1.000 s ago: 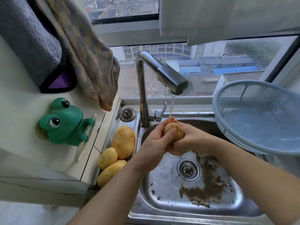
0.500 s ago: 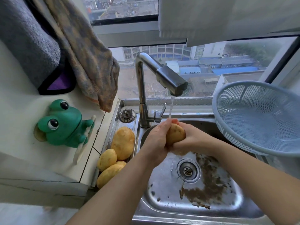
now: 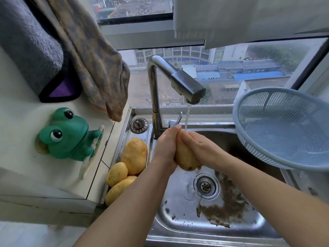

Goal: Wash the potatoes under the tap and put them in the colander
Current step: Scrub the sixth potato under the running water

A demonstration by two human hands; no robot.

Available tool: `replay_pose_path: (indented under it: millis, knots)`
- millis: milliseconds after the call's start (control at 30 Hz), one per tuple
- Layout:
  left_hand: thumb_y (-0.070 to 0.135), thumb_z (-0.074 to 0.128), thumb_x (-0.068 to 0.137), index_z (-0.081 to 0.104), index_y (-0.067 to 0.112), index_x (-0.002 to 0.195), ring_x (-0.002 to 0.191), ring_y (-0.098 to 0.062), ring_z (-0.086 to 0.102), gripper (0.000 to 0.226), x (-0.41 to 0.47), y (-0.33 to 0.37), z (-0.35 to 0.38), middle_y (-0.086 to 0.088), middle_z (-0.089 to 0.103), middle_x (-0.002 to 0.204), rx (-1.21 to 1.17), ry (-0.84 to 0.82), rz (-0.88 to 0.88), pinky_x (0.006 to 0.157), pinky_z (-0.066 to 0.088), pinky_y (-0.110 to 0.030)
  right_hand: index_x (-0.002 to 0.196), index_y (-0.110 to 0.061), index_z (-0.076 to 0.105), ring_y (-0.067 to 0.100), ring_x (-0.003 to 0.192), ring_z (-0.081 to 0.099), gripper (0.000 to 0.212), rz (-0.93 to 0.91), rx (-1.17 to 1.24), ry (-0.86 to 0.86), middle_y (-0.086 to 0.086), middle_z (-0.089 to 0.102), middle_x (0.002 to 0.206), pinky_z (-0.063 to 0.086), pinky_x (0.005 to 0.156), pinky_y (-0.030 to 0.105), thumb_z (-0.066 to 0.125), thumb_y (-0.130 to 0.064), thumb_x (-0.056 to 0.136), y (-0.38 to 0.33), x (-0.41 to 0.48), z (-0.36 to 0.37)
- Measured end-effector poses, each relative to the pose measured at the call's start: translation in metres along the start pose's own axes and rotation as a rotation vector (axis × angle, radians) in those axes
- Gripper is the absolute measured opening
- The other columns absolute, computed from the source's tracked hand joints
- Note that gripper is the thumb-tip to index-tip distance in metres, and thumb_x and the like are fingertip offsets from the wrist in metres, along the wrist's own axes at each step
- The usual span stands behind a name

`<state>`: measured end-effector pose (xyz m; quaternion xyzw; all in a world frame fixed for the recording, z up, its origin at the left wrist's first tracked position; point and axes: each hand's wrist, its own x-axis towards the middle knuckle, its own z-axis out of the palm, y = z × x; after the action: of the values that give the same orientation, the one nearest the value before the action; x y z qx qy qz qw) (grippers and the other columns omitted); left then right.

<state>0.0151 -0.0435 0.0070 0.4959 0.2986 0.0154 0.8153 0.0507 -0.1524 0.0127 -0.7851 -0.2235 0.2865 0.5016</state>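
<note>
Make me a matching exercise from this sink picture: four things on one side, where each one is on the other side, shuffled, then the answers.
Things
1. held potato
2. colander
3. green frog
4. potato pile

Places
a. against the white surface left of the sink
b. between the left hand and right hand, under the stream from the tap
c. on the sink's left ledge
d. at the right of the sink, empty

Pairs: 1-b, 2-d, 3-a, 4-c
</note>
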Motion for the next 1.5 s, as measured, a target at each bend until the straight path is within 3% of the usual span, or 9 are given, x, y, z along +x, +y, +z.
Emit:
replay_pose_path:
  millis: [100, 233, 400, 467, 600, 800, 933, 1100, 1500]
  knots:
    - [0.04, 0.058, 0.089, 0.068, 0.012, 0.088, 0.086, -0.03, 0.067, 0.03, 0.005, 0.004, 0.007, -0.013, 0.069, 0.083, 0.0, 0.142, -0.147, 0.075, 0.057, -0.042, 0.101, -0.022, 0.06, 0.039, 0.076, 0.067, 0.04, 0.047, 0.072, 0.057, 0.017, 0.068, 0.094, 0.055, 0.07, 0.058, 0.028, -0.046, 0.101, -0.003, -0.001, 0.002]
    - [0.032, 0.051, 0.09, 0.067, 0.015, 0.082, 0.083, -0.028, 0.064, 0.024, 0.01, 0.01, 0.0, -0.01, 0.069, 0.073, -0.006, -0.005, -0.337, 0.079, 0.055, -0.042, 0.096, -0.016, 0.061, 0.034, 0.063, 0.059, 0.048, 0.238, 0.19, 0.076, 0.026, 0.065, 0.084, 0.041, 0.049, 0.033, 0.026, -0.049, 0.103, 0.001, 0.001, 0.001]
    - [0.033, 0.037, 0.102, 0.064, 0.019, 0.118, 0.093, -0.024, 0.065, 0.034, 0.005, 0.003, 0.001, -0.009, 0.07, 0.109, -0.128, -0.062, -0.187, 0.07, 0.053, -0.036, 0.113, -0.013, 0.057, 0.034, 0.067, 0.063, 0.05, 0.5, 0.63, 0.119, 0.019, 0.065, 0.079, 0.045, 0.056, 0.031, 0.03, -0.053, 0.101, -0.001, 0.002, -0.001]
    - [0.034, 0.036, 0.104, 0.057, 0.027, 0.13, 0.102, -0.021, 0.064, 0.034, 0.001, -0.005, 0.002, -0.006, 0.064, 0.123, -0.087, -0.044, -0.051, 0.065, 0.055, -0.034, 0.117, -0.015, 0.058, 0.028, 0.063, 0.059, 0.05, 0.545, 0.704, 0.126, 0.015, 0.063, 0.081, 0.044, 0.047, 0.025, 0.032, -0.054, 0.1, -0.005, 0.003, -0.001]
    - [0.028, 0.039, 0.104, 0.042, 0.028, 0.141, 0.118, -0.021, 0.059, 0.037, -0.006, -0.012, -0.009, -0.009, 0.053, 0.137, -0.023, -0.153, 0.125, 0.077, 0.055, -0.026, 0.117, -0.017, 0.057, 0.023, 0.063, 0.059, 0.054, 0.594, 0.821, 0.053, 0.013, 0.064, 0.081, 0.044, 0.04, 0.023, 0.039, -0.062, 0.094, -0.01, 0.0, 0.003]
    - [0.04, 0.076, 0.071, 0.039, 0.043, 0.133, 0.108, -0.021, 0.063, 0.072, -0.009, -0.003, -0.026, -0.009, 0.047, 0.137, 0.16, -0.394, 0.093, 0.082, 0.056, -0.032, 0.108, -0.012, 0.062, 0.02, 0.067, 0.057, 0.05, 0.598, 0.906, -0.089, 0.011, 0.061, 0.079, 0.04, 0.039, 0.018, 0.049, -0.057, 0.091, -0.016, -0.004, 0.002]
    - [0.037, 0.079, 0.063, 0.038, 0.046, 0.13, 0.117, -0.026, 0.06, 0.079, -0.012, 0.006, -0.032, -0.003, 0.043, 0.133, 0.366, -0.471, 0.083, 0.1, 0.05, -0.042, 0.115, -0.011, 0.058, 0.023, 0.068, 0.06, 0.05, 0.656, 0.931, -0.104, 0.012, 0.064, 0.081, 0.041, 0.038, 0.017, 0.046, -0.054, 0.093, -0.017, -0.002, 0.0]
    - [0.004, 0.064, 0.073, 0.026, 0.026, 0.147, 0.099, -0.024, 0.066, 0.086, -0.005, 0.028, -0.042, -0.019, 0.046, 0.13, 0.283, -0.626, -0.092, 0.086, 0.055, -0.031, 0.113, -0.007, 0.056, 0.027, 0.054, 0.065, 0.053, 0.682, 0.968, -0.164, 0.016, 0.066, 0.077, 0.042, 0.035, 0.018, 0.039, -0.054, 0.096, -0.019, 0.001, -0.001]
    - [0.046, 0.073, 0.062, 0.049, 0.027, 0.132, 0.102, -0.021, 0.065, 0.077, 0.004, -0.001, -0.02, -0.016, 0.055, 0.129, 0.297, -0.356, 0.156, 0.078, 0.056, -0.032, 0.105, -0.014, 0.058, 0.023, 0.07, 0.059, 0.039, 0.62, 0.936, 0.074, 0.015, 0.062, 0.087, 0.044, 0.038, 0.019, 0.039, -0.047, 0.1, -0.024, 0.006, 0.002]
